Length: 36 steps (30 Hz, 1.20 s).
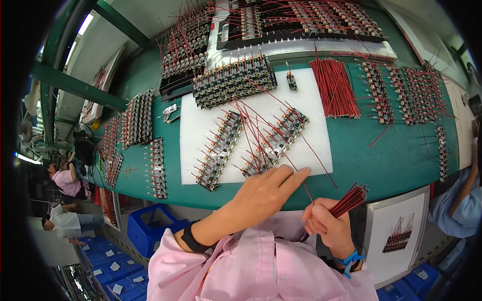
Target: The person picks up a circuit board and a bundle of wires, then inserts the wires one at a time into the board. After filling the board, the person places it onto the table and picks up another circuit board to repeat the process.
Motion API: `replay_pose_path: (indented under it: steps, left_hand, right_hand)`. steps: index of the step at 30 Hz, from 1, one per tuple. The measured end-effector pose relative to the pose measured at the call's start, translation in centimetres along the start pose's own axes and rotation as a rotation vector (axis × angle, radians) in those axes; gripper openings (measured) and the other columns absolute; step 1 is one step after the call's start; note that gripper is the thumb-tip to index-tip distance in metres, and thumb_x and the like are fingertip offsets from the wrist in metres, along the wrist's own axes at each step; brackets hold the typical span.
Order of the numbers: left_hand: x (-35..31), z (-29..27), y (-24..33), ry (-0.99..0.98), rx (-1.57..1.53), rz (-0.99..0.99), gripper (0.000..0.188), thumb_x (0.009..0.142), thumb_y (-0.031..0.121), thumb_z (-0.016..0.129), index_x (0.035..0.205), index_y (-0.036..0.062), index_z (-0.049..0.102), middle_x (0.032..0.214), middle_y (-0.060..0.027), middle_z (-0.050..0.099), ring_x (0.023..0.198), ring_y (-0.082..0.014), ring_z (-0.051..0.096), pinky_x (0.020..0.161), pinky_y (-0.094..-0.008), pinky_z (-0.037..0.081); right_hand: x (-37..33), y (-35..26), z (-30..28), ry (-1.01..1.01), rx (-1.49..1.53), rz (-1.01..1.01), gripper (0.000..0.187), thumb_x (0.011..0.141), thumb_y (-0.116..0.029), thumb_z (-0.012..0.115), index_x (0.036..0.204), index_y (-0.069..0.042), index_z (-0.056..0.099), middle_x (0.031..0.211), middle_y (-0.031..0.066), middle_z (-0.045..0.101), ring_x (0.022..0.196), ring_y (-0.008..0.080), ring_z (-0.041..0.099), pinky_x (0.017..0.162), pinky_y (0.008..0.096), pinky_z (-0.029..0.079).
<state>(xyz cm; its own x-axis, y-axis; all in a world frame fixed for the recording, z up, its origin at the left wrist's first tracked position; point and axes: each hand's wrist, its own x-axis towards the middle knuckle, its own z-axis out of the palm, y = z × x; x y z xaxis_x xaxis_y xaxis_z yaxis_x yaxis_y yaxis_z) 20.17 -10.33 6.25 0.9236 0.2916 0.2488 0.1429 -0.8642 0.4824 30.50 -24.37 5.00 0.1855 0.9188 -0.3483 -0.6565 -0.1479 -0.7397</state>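
Observation:
My right hand is closed around a bundle of red wires whose dark ends stick out to the right. One single red wire runs from its thumb and finger up toward the circuit boards. My left hand reaches across that wire with fingers stretched out and apart; its thumb is hidden. Beside its fingers is the lower end of a slanted strip of small circuit boards, with loose red wires lying over it. A second strip of boards lies to the left on a white foam sheet.
A dense block of boards and one single board sit at the sheet's far side. A large pile of red wires lies right of them. More board strips cover the green table. A blue stool stands below left.

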Motion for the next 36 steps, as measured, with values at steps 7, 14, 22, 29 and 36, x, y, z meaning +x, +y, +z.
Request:
replay_pose_path:
  steps: [7,14,22,29,36]
  left_hand:
    - [0.1,-1.5,-0.9,0.2,-0.288,0.07,0.02,0.068,-0.003,0.051,0.089,-0.0028,0.054,0.068,-0.0115,0.053,0.046,-0.0146,0.048,0.039,-0.025,0.038]
    - [-0.9,-2.6,-1.5,0.245,-1.387,-0.662,0.013,0.076,0.0,0.048,0.085,-0.0052,0.056,0.062,-0.0088,0.055,0.039,-0.0076,0.043,0.037,-0.0182,0.035]
    - [-1.8,-2.0,-0.8,0.267,-1.1,-0.609,0.012,0.075,-0.001,0.051,0.085,-0.0046,0.056,0.066,-0.0059,0.054,0.042,-0.0047,0.042,0.038,-0.0159,0.033]
    - [-2.3,-1.2,-0.6,0.169,-0.934,-0.47,0.01,0.072,-0.005,0.05,0.08,-0.0056,0.056,0.071,-0.0072,0.052,0.045,-0.0058,0.044,0.039,-0.0159,0.033]
    - [-2.2,-0.8,-0.6,0.179,-0.85,-0.435,0.008,0.072,-0.004,0.051,0.079,-0.0055,0.056,0.071,-0.0072,0.052,0.045,-0.0057,0.043,0.039,-0.0153,0.033]
  right_hand:
    - [0.9,0.2,0.2,0.048,-0.006,-0.145,0.021,0.081,-0.014,0.042,0.075,0.004,0.051,0.048,-0.0026,0.037,0.041,0.0042,0.032,0.04,0.0196,0.029]
    - [3.6,0.3,1.4,0.158,-0.231,-0.201,0.014,0.08,-0.01,0.044,0.079,0.003,0.048,0.054,-0.0001,0.042,0.043,0.0038,0.035,0.04,0.0193,0.03]
    - [3.8,1.8,1.8,0.082,-0.192,-0.182,0.011,0.077,-0.01,0.05,0.078,0.002,0.049,0.066,0.0033,0.051,0.046,0.0043,0.04,0.041,0.0184,0.033]
    - [3.9,1.9,1.8,0.044,-0.144,-0.147,0.012,0.077,-0.009,0.05,0.08,0.002,0.051,0.067,0.004,0.052,0.046,0.0043,0.04,0.04,0.0183,0.033]
    - [3.7,2.1,1.8,0.093,-0.207,-0.239,0.012,0.077,-0.009,0.05,0.082,0.002,0.052,0.067,0.0037,0.053,0.046,0.0041,0.04,0.04,0.0184,0.034]
